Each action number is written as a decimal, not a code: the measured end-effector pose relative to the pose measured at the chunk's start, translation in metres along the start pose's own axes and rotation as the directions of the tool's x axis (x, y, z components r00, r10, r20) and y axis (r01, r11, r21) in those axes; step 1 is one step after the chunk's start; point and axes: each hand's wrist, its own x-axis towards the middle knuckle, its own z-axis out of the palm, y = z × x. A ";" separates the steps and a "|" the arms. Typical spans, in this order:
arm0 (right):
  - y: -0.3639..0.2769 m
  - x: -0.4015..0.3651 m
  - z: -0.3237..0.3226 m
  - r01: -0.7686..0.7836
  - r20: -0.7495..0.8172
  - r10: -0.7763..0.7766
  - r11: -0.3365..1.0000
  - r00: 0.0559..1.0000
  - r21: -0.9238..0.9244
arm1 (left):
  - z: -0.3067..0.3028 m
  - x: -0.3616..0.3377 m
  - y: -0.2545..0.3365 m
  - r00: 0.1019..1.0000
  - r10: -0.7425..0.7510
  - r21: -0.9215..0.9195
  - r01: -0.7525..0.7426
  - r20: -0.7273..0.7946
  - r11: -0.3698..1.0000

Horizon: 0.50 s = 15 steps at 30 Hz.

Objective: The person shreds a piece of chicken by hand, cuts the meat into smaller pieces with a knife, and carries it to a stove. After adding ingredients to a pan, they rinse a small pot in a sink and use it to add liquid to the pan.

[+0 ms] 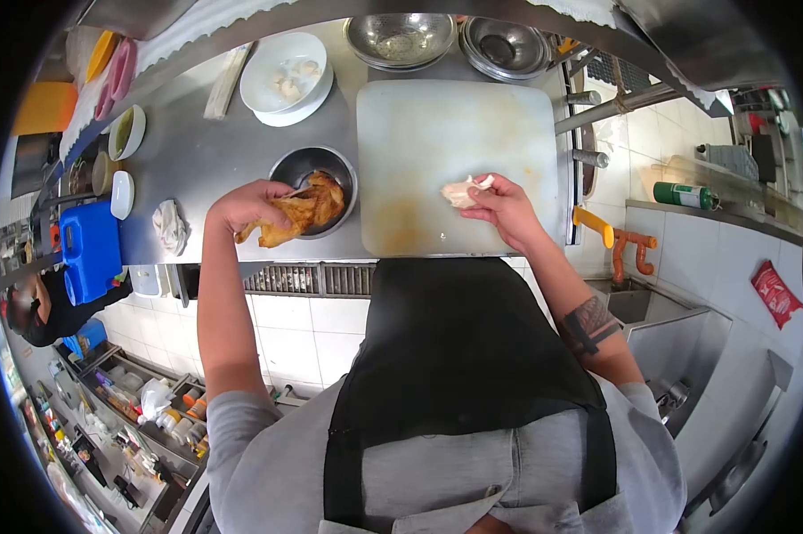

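My left hand (257, 208) is closed on a browned cooked chicken (317, 206), which rests partly inside a dark metal bowl (355, 198) and overhangs its left rim. Over the cutting board (455, 116), my right hand (501, 212) pinches a pale piece of chicken meat (462, 192) between thumb and fingers. The white board shows yellowish stains and lies to the right of the bowl.
Behind the bowl stands a white bowl (277, 76) with pale pieces in it. Metal bowls (400, 37) are stacked along the back edge. A crumpled cloth (169, 227) and a blue jerrycan (90, 249) are at left. Another person (59, 303) is at far left.
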 end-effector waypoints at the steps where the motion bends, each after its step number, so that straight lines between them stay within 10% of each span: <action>1: -0.001 0.004 0.006 -0.039 0.023 0.041 0.995 0.999 -0.092 | 0.000 0.001 -0.007 0.999 -0.015 -0.010 0.015 -0.033 1.000; 3: 0.000 0.011 0.007 -0.080 0.039 0.089 0.979 0.995 -0.189 | -0.002 0.002 -0.016 0.998 -0.030 -0.028 0.028 -0.062 0.999; 5: 0.007 0.016 0.002 0.073 -0.046 -0.218 0.510 0.975 -0.857 | -0.002 0.000 -0.017 0.988 0.001 -0.086 -0.014 -0.154 0.996; 10: -0.026 -0.030 -0.009 0.155 -0.009 -0.493 0.291 0.870 -0.944 | 0.000 0.004 -0.019 0.875 0.136 0.162 -0.067 -0.464 0.984; 12: -0.033 -0.041 -0.045 0.181 0.142 -0.659 -0.009 0.738 -0.983 | 0.005 0.002 -0.010 0.804 0.213 0.293 -0.051 -0.555 0.955; 15: -0.066 -0.069 -0.065 0.076 -0.012 -0.678 0.100 0.735 -0.992 | 0.008 0.006 -0.006 0.729 0.277 0.384 -0.021 -0.626 0.923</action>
